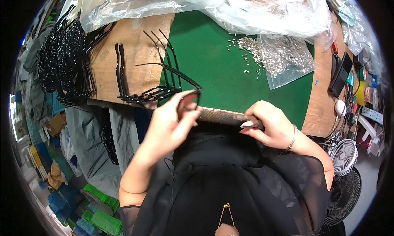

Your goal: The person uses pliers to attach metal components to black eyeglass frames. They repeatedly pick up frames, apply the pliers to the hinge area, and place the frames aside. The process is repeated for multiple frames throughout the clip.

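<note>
My left hand (166,123) is closed on a pair of black glasses (194,81) at the table's near edge. One long temple points up and to the left, and the thumb and fingers grip round the rim. Across from it, my right hand (269,127) is pinched at the right end of a brownish strip (221,115) along the table edge. Between its fingertips is a small dark and pale thing whose kind I cannot make out. Left of my left hand, several more black glasses (154,95) rest near the edge, temples upward.
Small silvery pieces (249,45) lie spilled beside a clear bag (283,59) on the green mat (209,51). A heap of black glasses (63,59) stands at far left. Plastic sheeting (262,10) covers the back. A phone (340,75) and white fan (344,156) are right.
</note>
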Demonstrator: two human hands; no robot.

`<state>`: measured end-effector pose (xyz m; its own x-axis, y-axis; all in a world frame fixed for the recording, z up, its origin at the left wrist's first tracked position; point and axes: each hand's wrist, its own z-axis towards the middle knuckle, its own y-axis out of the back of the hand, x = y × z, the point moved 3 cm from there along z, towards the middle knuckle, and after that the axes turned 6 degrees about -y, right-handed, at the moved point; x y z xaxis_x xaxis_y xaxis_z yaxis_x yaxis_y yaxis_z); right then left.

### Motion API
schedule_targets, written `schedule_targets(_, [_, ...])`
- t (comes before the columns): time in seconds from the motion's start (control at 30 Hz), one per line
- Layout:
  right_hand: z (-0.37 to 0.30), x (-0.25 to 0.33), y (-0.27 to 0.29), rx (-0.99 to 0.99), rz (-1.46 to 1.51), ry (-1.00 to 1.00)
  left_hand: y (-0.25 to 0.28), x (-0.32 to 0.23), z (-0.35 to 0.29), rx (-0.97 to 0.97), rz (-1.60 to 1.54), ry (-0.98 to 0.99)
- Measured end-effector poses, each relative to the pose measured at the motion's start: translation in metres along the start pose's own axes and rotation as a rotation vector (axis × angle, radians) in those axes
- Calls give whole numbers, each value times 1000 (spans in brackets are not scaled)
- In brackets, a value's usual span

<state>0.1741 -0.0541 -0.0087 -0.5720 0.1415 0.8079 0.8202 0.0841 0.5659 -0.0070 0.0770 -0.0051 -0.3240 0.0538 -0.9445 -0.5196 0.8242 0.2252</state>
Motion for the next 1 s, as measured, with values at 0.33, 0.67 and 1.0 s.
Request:
schedule_targets(0.33, [13, -8, 11, -53, 53, -94, 39, 39, 11, -103, 1309, -224])
schedule_targets(0.67, [4, -25, 12, -168, 149, -193, 23, -71, 139, -370, 978, -724])
schedule_targets(1.0, [-13, -42, 20, -238, 131, -259, 39, -57, 260, -586, 1256, -276])
